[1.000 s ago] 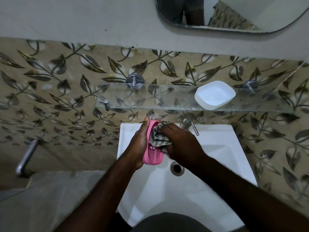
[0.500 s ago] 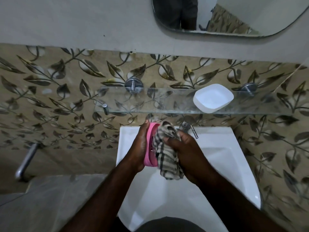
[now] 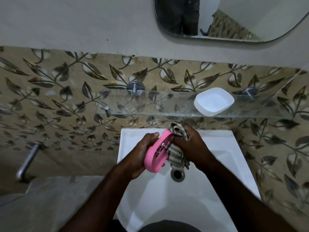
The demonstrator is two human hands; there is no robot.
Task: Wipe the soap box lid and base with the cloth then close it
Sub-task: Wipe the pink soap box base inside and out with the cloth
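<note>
Over the white sink [image 3: 225,153] my left hand [image 3: 142,151] grips a pink, perforated soap box part [image 3: 156,156], tilted on its edge with its inside turned to the right. My right hand [image 3: 190,146] holds a bunched striped cloth [image 3: 176,153] and presses it against the inside of the pink part. The white soap box part [image 3: 214,101] lies open side up on the glass shelf [image 3: 150,104], apart from both hands.
The sink drain [image 3: 177,174] lies just below the hands. A mirror [image 3: 234,19] hangs above on the wall. A metal tap or pipe [image 3: 27,162] sticks out at the left. Leaf-patterned tiles cover the wall behind the shelf.
The pink part has tilted so its perforated inside now shows. The cloth has slid along it, with my right hand shifting up and to the right.
</note>
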